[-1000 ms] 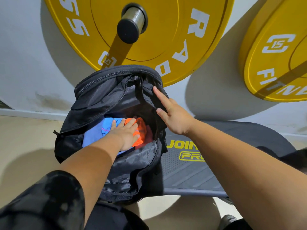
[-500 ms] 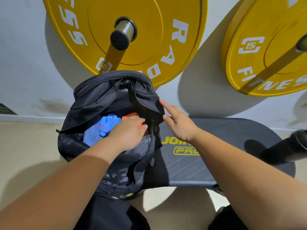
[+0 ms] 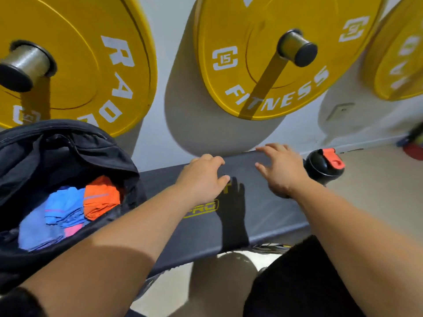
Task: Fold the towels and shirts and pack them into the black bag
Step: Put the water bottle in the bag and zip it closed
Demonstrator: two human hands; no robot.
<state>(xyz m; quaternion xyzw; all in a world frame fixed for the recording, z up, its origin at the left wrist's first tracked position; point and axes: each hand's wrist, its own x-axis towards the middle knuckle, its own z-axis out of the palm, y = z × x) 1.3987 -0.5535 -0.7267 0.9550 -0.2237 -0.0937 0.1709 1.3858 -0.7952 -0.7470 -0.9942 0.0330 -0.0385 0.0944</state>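
The black bag [image 3: 57, 156] sits open at the left end of the dark bench [image 3: 263, 216]. Inside it lie a folded orange cloth [image 3: 100, 200], a blue one [image 3: 64, 209] and a lilac one [image 3: 34, 234], with a bit of pink showing. My left hand [image 3: 201, 179] hovers over the bench to the right of the bag, fingers curled, holding nothing. My right hand [image 3: 281, 168] is further right over the bench's far edge, fingers spread and empty.
A black shaker bottle with a red-orange lid flap [image 3: 325, 165] stands at the bench's right end, just beyond my right hand. Yellow weight plates [image 3: 263, 65] hang on pegs on the white wall behind. The beige floor lies right of the bench. My knees are below the bench's near edge.
Both hands left the bag and moved right over the bench. The view swung right, so the bag now sits at the left and the shaker bottle has come into sight.
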